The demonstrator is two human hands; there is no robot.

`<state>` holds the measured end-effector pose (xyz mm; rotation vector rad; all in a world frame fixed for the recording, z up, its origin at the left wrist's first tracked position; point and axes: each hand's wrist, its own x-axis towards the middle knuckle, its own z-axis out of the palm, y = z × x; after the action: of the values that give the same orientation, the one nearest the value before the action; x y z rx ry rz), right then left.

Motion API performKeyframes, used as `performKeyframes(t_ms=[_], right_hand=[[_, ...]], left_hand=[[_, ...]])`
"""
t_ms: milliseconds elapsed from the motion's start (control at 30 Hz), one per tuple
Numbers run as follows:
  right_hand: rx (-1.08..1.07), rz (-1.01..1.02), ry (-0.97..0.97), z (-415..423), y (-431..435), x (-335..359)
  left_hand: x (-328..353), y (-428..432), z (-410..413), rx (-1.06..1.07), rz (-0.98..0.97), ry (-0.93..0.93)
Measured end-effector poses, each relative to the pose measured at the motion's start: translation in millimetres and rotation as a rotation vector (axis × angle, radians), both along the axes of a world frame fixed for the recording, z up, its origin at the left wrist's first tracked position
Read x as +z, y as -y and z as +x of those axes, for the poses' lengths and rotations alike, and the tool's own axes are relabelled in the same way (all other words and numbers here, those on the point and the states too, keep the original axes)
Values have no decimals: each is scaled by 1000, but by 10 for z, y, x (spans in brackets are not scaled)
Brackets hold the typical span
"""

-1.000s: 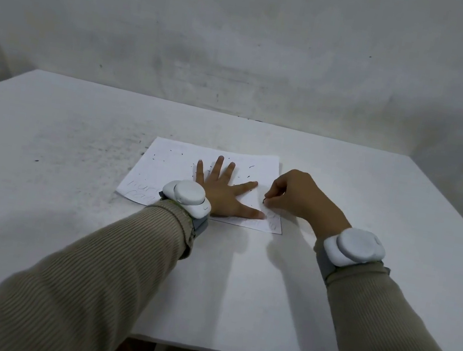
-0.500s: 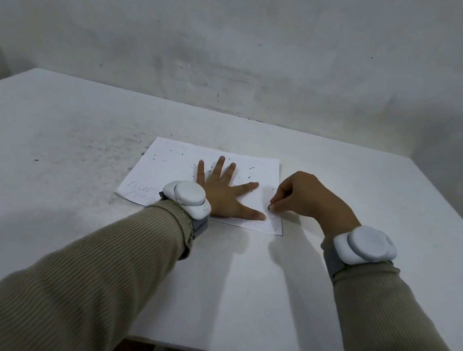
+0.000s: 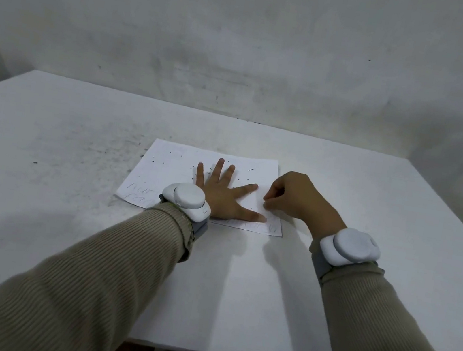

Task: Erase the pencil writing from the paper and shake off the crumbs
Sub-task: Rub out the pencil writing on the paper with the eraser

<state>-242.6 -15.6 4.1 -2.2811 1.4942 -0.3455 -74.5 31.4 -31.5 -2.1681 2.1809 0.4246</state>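
One paper beneath left grip

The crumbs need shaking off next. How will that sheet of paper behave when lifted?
The paper looks like one thin flat sheet, so it will probably droop if lifted by an edge. The left hand pins it spread-fingered, suggesting it slides easily on the smooth table.

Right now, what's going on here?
A person's left hand lies flat, fingers spread, pinning the paper to the table. The right hand sits in a pinched grip at the paper's near right; what it holds is hidden. Dark crumbs dot the paper, and faint writing shows at the near left corner.
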Motion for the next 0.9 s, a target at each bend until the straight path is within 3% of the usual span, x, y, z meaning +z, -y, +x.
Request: performKeyframes(t_ms=[200,367,633,767,900], right_hand=[[-62,-135,22,-15,11,-137],[-13,-30,-89,-58,15,-46],[-116,-98,-56,-2,34,-116],[-65,4,-134,-64,30,-47],[-151,-70,-156,-8,35,-87]], left_hand=[[-8,-8,4,6,-12,-4],[6,-12,2,-3,2,9],[1,-8,8,-3,-1,-9],[-13,-8,11,-3,-7,-4],[-15,-10,4,-6,-11,-4]])
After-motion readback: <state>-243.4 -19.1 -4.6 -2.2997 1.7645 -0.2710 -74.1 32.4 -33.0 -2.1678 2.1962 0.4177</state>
